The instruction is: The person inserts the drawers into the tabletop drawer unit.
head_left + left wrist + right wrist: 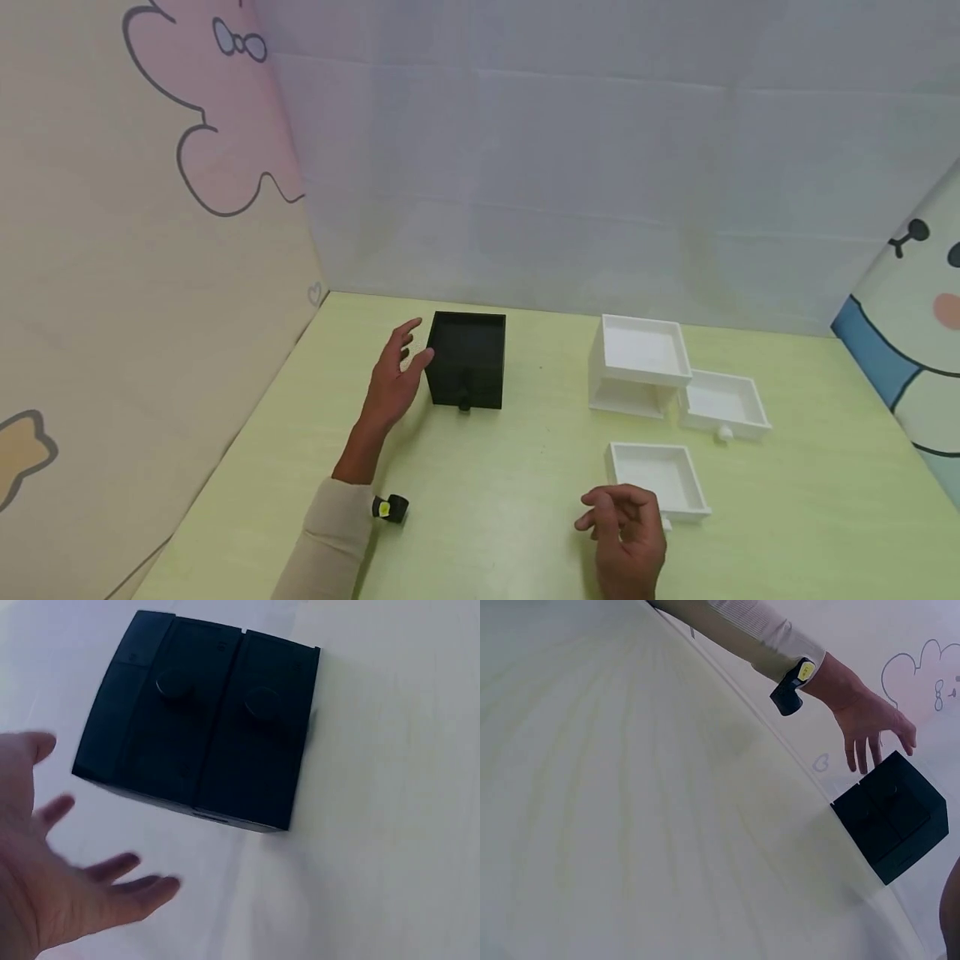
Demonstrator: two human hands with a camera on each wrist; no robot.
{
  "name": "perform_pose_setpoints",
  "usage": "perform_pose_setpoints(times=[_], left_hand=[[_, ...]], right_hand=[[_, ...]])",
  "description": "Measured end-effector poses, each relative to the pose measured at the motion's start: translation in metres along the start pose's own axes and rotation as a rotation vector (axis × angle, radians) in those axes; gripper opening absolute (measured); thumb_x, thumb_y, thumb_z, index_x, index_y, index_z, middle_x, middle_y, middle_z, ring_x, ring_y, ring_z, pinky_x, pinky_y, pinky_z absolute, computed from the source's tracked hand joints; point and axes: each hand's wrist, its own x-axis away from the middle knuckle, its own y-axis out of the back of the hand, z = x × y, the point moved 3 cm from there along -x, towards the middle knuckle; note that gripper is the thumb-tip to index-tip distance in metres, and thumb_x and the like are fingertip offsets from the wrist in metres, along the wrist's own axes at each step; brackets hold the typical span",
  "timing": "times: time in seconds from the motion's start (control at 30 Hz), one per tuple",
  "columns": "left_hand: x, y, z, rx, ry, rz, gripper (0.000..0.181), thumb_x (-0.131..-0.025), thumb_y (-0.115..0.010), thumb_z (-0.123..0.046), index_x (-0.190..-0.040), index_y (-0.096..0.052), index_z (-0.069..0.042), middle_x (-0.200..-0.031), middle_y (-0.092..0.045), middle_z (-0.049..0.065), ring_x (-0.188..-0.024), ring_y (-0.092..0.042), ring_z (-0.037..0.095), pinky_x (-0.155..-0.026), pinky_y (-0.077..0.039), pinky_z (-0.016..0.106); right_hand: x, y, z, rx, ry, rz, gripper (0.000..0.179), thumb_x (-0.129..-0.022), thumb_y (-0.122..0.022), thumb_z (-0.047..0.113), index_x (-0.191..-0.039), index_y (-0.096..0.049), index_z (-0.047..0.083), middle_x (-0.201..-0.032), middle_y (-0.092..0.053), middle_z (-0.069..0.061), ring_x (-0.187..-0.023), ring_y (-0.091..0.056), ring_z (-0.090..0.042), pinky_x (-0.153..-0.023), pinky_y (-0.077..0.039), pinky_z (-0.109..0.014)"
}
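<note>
A small black drawer box [467,367] stands toward the back of the table. Two drawer fronts with round knobs face forward in the left wrist view, where the box [225,742] appears tilted by the camera angle. Beside its left side, my left hand [395,379] is raised with fingers spread, thumb near the box's edge; nothing is in its grasp. My right hand [630,533] hovers at the front, fingers loosely bent and holding nothing. Just behind it lies a white drawer [660,479], its knob partly hidden by the hand.
A white cabinet [647,348] with an open-fronted lower compartment stands at the back right. Another white drawer [723,400] with a round knob lies against its right side. Walls with cartoon drawings border the pale green table [495,517] at left and right; a pale sheet hangs behind.
</note>
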Motion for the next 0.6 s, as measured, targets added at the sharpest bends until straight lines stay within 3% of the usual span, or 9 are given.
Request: perform_pose_setpoints(times=[0.13,0.23,0.33,0.6], left_hand=[[0.003,-0.001,-0.022,-0.044,-0.106,-0.267,0.046,-0.099,-0.061,-0.025,-0.141,-0.048,-0.012,-0.14,-0.049,0.013,-0.133,-0.043,0.031,-0.102,-0.039,0.056],[0.009,-0.005,-0.036,-0.054,-0.134,-0.379,0.042,-0.096,-0.063,-0.018,-0.134,-0.052,-0.005,-0.136,-0.054,0.012,-0.131,-0.046,0.027,-0.105,-0.037,0.053],[0.011,-0.014,-0.044,-0.061,-0.126,-0.405,0.041,-0.094,-0.065,-0.014,-0.132,-0.054,-0.003,-0.136,-0.056,0.012,-0.132,-0.047,0.027,-0.107,-0.035,0.052],[0.008,-0.044,-0.063,-0.014,-0.184,-0.35,0.041,-0.091,-0.066,-0.013,-0.13,-0.058,-0.006,-0.136,-0.06,0.008,-0.134,-0.047,0.022,-0.109,-0.036,0.051]], right_hand=[[-0.004,0.013,0.004,-0.04,0.032,-0.075,0.009,-0.086,-0.045,-0.029,-0.09,-0.047,-0.021,-0.076,-0.069,-0.012,-0.051,-0.061,-0.011,-0.04,-0.035,-0.03],[-0.005,0.02,0.005,-0.066,0.037,-0.115,0.009,-0.087,-0.043,-0.029,-0.09,-0.046,-0.021,-0.075,-0.068,-0.012,-0.049,-0.059,-0.011,-0.038,-0.032,-0.032],[-0.005,0.024,0.005,-0.09,0.025,-0.149,0.01,-0.087,-0.043,-0.028,-0.09,-0.046,-0.019,-0.073,-0.068,-0.012,-0.046,-0.058,-0.011,-0.037,-0.029,-0.036],[-0.004,0.04,0.007,-0.066,0.005,-0.248,0.014,-0.088,-0.046,-0.027,-0.092,-0.05,-0.015,-0.071,-0.069,-0.01,-0.043,-0.056,-0.009,-0.035,-0.032,-0.03]])
